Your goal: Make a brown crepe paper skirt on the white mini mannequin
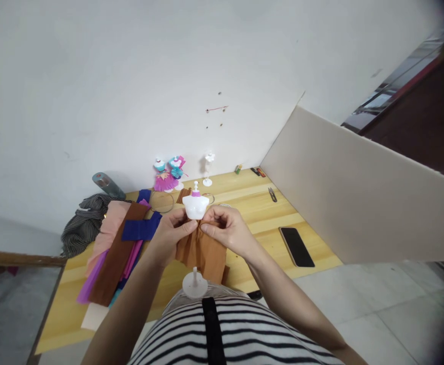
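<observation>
A small white doll mannequin (pixel 195 206) with a purple band at its neck is between my hands, its round base (pixel 195 285) near my waist. Brown cloth (pixel 211 253) hangs gathered around the mannequin's waist like a skirt. My left hand (pixel 172 234) pinches the cloth's upper edge on the left, thumb at the front. On the other side, my right hand (pixel 227 228) pinches the same edge between thumb and fingers. Both thumbs nearly meet just below the bust. The back of the cloth is hidden.
Folded cloth strips (pixel 111 248) in several colours lie at the left beside a striped fabric (pixel 88 220) and a bottle (pixel 108 185). Dressed mannequins (pixel 164 177) and a bare white one (pixel 208 170) stand by the wall. Thread snips (pixel 272 194), a phone (pixel 296 247) and a partition (pixel 355 187) are at right.
</observation>
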Tool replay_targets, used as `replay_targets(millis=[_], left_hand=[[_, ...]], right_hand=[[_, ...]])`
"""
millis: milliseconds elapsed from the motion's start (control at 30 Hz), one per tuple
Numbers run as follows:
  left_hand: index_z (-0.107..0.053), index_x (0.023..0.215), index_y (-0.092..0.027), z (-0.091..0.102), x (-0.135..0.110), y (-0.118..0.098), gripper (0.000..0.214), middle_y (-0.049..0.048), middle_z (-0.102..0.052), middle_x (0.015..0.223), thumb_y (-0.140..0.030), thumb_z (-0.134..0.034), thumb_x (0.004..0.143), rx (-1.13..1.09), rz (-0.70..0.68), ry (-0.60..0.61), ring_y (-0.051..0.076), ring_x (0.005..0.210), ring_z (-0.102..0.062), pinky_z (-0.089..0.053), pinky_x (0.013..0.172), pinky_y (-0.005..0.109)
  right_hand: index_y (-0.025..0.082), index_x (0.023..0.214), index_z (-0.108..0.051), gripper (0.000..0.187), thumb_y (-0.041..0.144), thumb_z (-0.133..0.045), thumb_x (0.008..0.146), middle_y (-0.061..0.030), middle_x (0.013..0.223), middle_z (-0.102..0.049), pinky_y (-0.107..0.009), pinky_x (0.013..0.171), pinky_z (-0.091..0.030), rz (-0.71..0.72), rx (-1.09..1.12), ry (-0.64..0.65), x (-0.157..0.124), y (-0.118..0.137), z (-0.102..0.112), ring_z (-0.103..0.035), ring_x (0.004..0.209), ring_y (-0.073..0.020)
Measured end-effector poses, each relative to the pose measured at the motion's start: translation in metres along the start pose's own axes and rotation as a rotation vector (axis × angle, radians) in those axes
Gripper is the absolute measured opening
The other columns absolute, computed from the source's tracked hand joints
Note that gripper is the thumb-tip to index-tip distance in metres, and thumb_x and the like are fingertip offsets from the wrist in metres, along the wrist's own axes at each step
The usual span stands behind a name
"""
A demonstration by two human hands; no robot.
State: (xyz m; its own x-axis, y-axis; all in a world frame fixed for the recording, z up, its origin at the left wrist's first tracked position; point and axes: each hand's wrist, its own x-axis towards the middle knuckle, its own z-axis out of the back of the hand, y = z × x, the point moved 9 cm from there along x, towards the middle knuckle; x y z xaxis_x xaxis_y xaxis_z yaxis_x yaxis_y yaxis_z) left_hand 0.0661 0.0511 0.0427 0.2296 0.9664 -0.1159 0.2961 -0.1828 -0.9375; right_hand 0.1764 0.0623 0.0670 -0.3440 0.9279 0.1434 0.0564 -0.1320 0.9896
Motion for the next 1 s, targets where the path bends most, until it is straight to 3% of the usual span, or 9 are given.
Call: replay_targets(millis=[533, 800, 1000], left_hand=[[-0.073, 0.102, -0.018, -0.001, -0.001, 0.001, 0.032, 0.0054, -0.073, 0.093, -0.025, -0.074, 0.070, -0.010, 0.002, 0.021, 0.023, 0.089, -0.065, -0.046, 0.085, 0.032], [-0.074, 0.099, -0.017, -0.005, -0.004, 0.008, 0.035, 0.0040, -0.073, 0.089, -0.029, -0.077, 0.066, 0.065, 0.060, 0.055, 0.023, 0.087, -0.064, -0.046, 0.081, 0.031], [-0.073, 0.100, -0.016, 0.001, 0.003, 0.015, 0.036, 0.0054, -0.073, 0.091, -0.029, -0.076, 0.068, 0.027, 0.082, 0.046, 0.025, 0.093, -0.064, -0.046, 0.083, 0.033]], right_hand=[[0.018, 0.060, -0.046, 0.023, 0.025, -0.068, 0.064, 0.0062, 0.056, -0.041, -0.022, 0.049, -0.026, -0.060, 0.012, -0.045, 0.003, -0.009, 0.004, -0.034, 0.051, -0.0069], [0.014, 0.054, -0.058, 0.026, 0.025, -0.080, 0.045, 0.0028, 0.053, -0.054, -0.025, 0.054, -0.034, -0.340, 0.243, 0.043, 0.007, -0.036, 0.003, -0.045, 0.051, -0.0100], [0.014, 0.058, -0.057, 0.032, 0.030, -0.083, 0.048, 0.0042, 0.055, -0.053, -0.022, 0.053, -0.033, -0.305, 0.248, 0.134, 0.013, -0.043, 0.000, -0.044, 0.052, -0.0082]])
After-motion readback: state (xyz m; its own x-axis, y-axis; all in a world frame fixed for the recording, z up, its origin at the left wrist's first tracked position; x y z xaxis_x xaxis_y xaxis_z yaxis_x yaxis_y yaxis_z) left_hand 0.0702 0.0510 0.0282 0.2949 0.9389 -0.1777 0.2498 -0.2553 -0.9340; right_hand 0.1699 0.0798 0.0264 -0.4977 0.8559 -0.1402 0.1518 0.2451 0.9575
